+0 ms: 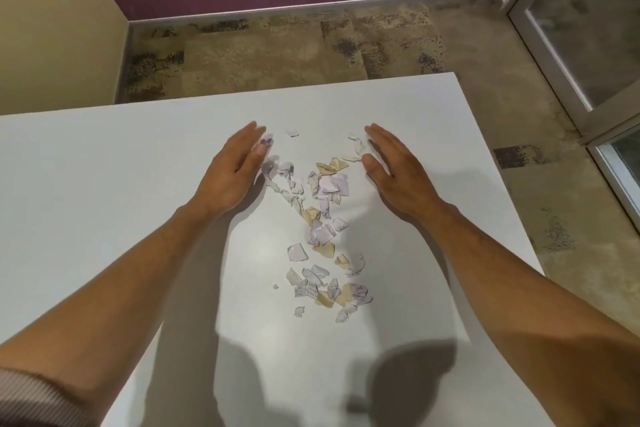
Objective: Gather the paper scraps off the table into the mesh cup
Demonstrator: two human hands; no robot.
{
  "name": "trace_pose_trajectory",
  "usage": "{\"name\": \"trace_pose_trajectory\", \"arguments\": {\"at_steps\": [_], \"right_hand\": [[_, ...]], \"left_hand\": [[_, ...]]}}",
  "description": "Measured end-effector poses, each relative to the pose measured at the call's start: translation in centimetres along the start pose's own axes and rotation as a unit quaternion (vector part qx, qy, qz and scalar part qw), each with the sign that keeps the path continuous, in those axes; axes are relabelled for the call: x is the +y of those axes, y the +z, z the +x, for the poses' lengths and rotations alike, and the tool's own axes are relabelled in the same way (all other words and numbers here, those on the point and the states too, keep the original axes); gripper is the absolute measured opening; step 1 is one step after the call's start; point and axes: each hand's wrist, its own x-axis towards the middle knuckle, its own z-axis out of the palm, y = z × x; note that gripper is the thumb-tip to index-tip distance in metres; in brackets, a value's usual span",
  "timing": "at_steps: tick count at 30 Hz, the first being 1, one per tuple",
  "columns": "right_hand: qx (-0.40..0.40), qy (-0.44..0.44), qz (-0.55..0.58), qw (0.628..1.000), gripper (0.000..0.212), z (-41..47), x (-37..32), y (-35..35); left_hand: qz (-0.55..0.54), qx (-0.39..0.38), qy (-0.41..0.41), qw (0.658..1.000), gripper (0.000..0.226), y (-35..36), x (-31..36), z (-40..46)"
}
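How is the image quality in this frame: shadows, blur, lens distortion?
Head view: forearm shadows fall across the near table; the left hand and right hand look slightly soft, the paper scraps sharper; the wide lens bends the table's edges; no glare.

bare table left of left hand | bare right of right hand | paper scraps strewn between hands, down toward near edge
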Motion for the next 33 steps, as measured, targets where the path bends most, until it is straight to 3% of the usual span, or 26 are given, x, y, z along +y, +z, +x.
{"name": "trace_pose_trajectory", "arguments": {"at_steps": [3,8,14,21,26,30,33], "right_hand": [[-0.002,0.013,0.027,1.0,0.065,1.3,-0.9,0.4],[-0.066,-0.059,-0.071,0.993,0.068,2.0,-2.3,1.6],[-0.069,-0.135,-0.096,0.984,0.06,-0.8,-3.2,2.8],[-0.153,-0.108,-0.085,0.979,0.068,-5.1,-5.6,1.6],[-0.193,-0.08,-0.117,0.971,0.065,-8.2,-7.2,0.8],[-0.126,-0.089,-0.15,0.977,0.067,-9.7,-8.1,0.2],[-0.058,-0.11,-0.184,0.975,0.065,-10.3,-8.6,1.0]], "left_hand": [[0.002,-0.027,-0.018,0.999,0.058,0.2,0.9,1.4],[0.146,-0.102,0.046,0.983,0.073,2.3,1.4,2.3],[0.111,-0.123,0.103,0.981,0.066,3.4,2.6,-0.3],[0.069,-0.179,0.104,0.976,0.077,3.2,4.0,-4.6],[0.119,-0.217,0.1,0.964,0.077,2.8,5.2,-7.9],[0.168,-0.165,0.102,0.967,0.081,2.9,6.2,-9.7],[0.268,-0.186,0.08,0.942,0.075,3.1,6.9,-10.4]]}}
